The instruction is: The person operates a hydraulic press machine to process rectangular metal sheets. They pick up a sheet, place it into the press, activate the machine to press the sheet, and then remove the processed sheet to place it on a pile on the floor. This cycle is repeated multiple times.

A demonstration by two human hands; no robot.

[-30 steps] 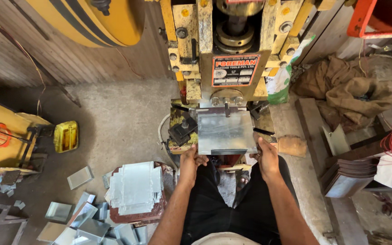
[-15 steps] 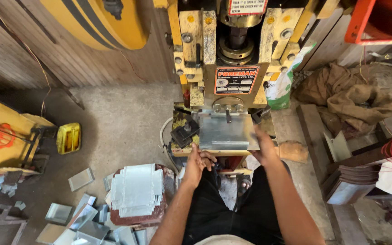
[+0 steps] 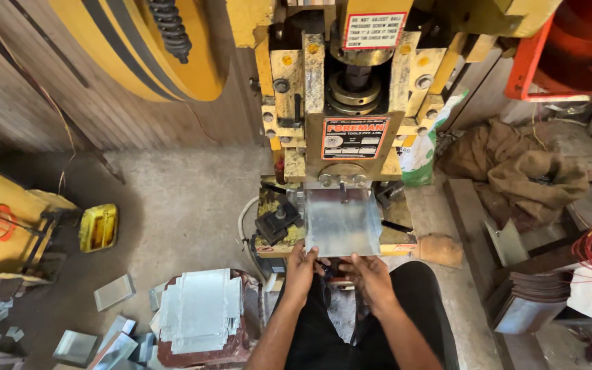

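At the yellow press (image 3: 351, 103), we had the metal sheet (image 3: 342, 223) lying flat on its bed under the ram | left hand (image 3: 301, 268) and right hand (image 3: 371, 274) gripped its near edge | pressing seemingly not yet done | stack of sheets (image 3: 200, 308) waited on the floor.

Both bare forearms reach forward from the person's lap. The left hand (image 3: 301, 268) and the right hand (image 3: 371, 274) lie close together, palms down, with fingers (image 3: 359, 259) stretched forward.
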